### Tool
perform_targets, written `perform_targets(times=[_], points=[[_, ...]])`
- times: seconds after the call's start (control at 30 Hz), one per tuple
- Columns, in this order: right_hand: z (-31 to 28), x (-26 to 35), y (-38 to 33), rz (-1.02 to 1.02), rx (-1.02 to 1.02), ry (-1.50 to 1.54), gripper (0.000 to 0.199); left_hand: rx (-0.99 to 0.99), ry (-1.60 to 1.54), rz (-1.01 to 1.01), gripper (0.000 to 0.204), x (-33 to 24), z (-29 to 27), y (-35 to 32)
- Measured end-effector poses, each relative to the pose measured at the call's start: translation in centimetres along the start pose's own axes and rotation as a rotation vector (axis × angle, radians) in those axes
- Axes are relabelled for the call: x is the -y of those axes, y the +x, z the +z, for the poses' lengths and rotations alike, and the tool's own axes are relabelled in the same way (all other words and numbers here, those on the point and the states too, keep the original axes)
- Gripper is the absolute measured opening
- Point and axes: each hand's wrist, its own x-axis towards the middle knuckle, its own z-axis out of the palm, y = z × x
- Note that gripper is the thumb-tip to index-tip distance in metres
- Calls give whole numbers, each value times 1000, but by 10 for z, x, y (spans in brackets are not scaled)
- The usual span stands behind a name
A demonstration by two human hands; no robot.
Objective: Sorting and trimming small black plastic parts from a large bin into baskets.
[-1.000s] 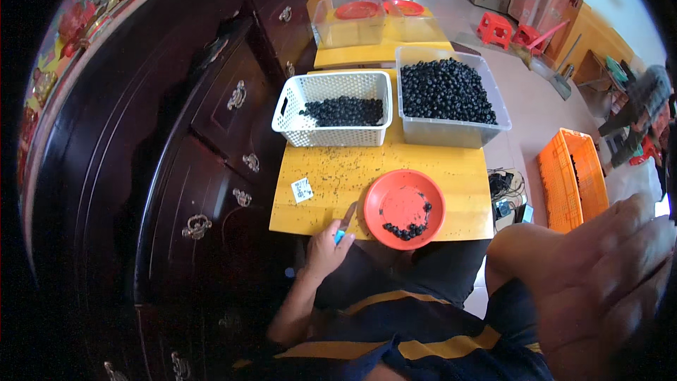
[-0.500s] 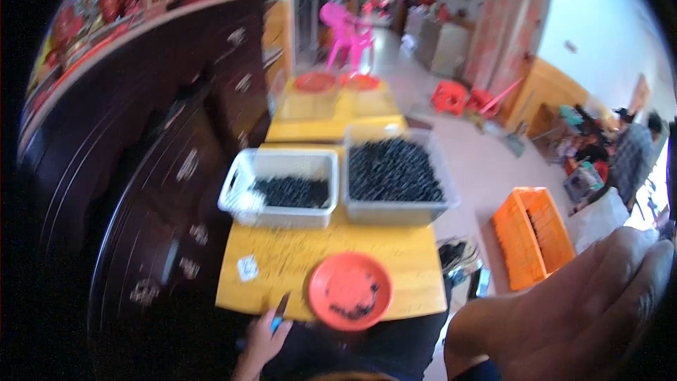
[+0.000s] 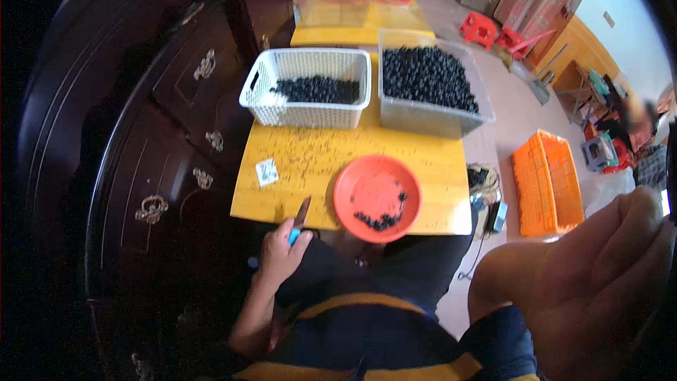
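My left hand (image 3: 283,251) is closed around the blue handle of a small knife (image 3: 300,216). Its dark blade points up over the front edge of the yellow table (image 3: 296,148), left of a red-orange plastic bowl (image 3: 374,187). In that bowl lie several small dark round pieces (image 3: 381,223). My right hand (image 3: 606,261) is raised large and near at the right rim, its fingertips out of sight. Behind the bowl stand a white perforated basket (image 3: 305,114) and a clear plastic tub (image 3: 423,121), each with many dark round pieces inside, the tub fuller.
Dark crumbs and a small white patterned card (image 3: 267,172) lie on the table. A dark wooden cabinet (image 3: 187,99) lines the left. On the floor at right stands an orange crate (image 3: 543,183); red stools (image 3: 479,30) are farther back. Another yellow table (image 3: 352,34) adjoins beyond.
The view has tilted downward, so the table and containers sit higher in it and more of my lap shows. My left hand keeps the knife; my right hand stays raised.
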Motion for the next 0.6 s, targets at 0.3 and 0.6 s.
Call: perform_targets(times=[0.3, 0.6], points=[[112, 9, -11, 187, -120, -107, 27, 6, -72, -90, 31, 15, -5, -37], [88, -139, -163, 598, 433, -860, 47, 50, -78, -44, 29, 7, 1, -45]])
